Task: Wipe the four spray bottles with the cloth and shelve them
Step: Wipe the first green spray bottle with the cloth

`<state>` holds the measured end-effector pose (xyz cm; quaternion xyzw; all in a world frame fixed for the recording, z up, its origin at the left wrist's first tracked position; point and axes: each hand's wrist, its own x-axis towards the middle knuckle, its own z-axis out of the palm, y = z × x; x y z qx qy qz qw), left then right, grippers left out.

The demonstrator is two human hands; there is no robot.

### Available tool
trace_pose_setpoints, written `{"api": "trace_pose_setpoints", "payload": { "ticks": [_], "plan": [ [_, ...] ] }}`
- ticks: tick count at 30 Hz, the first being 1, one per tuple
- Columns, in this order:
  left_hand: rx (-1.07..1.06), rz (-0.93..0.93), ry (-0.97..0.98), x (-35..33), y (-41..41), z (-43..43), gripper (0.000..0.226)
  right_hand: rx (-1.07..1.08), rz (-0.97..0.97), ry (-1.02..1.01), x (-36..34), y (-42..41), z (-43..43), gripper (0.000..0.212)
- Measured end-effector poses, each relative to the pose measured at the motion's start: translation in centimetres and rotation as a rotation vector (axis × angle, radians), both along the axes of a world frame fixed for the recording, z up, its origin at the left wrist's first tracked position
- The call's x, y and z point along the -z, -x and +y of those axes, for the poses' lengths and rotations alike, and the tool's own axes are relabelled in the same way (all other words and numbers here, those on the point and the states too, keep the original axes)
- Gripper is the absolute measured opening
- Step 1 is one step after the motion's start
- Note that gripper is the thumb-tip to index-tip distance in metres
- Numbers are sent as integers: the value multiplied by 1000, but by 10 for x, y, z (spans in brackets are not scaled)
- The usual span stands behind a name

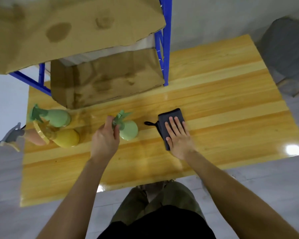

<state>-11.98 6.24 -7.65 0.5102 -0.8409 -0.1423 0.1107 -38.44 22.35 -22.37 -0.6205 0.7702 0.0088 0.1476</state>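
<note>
Grey cloth point(164, 118) lies under flat right hand point(179, 137); left hand point(104, 139) grips nearer green bottle point(129, 131).

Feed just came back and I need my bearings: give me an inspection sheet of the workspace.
Surface: glossy wooden table.
Job's things: green bottle mid-table; second green bottle, yellow bottle and pink bottle grouped at the left edge; folded cloth right of centre; shelf behind, no bottles seen on it.
Clutter: nothing seen.
Hands: left hand grips the green bottle's neck; right hand flat on the cloth.
Cables: nothing seen.
Surroundings: grey chair beyond the table.
</note>
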Motion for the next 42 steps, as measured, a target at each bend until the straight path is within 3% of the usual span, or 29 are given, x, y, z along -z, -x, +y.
{"api": "trace_pose_setpoints", "payload": {
  "ticks": [6,10,15,19,24,28,31,38,42],
  "plan": [
    [-136,60,42,5,-47,8,20,-213,14,4,-5,-79,-15,67],
    [-140,118,95,16,-70,2,25,-165,6,-14,-10,-117,-26,70],
    [-110,343,164,40,-97,-3,24,-216,93,107,-26,-109,-51,82],
    [-174,513,301,66,-117,3,27,-232,48,188,-7,-103,-46,83],
    [-160,811,228,99,-141,18,34,-162,-30,233,-10,-114,-26,82],
    [-129,849,169,111,-157,33,32,-134,-132,26,-28,-124,18,81],
    [-155,912,48,110,-167,47,21,-84,-69,98,-24,-132,39,83],
    [-225,931,-70,106,-178,78,20,-1,78,404,-8,-151,41,40],
    [-196,963,-70,104,-182,76,25,142,-37,522,0,-155,39,31]
  ]
}}
